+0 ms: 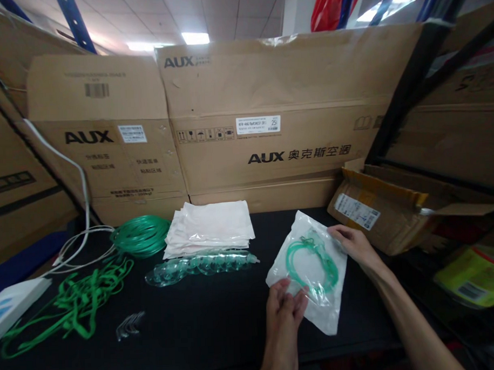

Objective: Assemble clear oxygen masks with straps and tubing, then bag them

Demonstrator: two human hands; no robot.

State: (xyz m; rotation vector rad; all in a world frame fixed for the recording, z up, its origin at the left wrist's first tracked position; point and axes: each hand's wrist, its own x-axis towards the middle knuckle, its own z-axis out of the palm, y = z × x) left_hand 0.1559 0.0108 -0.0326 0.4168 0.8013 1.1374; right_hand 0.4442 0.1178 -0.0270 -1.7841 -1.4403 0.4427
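a clear plastic bag [310, 274] with green tubing [311, 263] inside it is held just above the black table [204, 343], between both hands. the left hand [282, 313] pinches the bag's lower left edge, and the right hand [352, 243] grips its upper right corner. to the left lies a row of clear plastic masks [201, 266], below a stack of white bags [208, 229]. further left sit a coil of green tubing [141, 236] and loose green tubing [68, 304]. an open cardboard box [394, 228] sits beyond the right hand.
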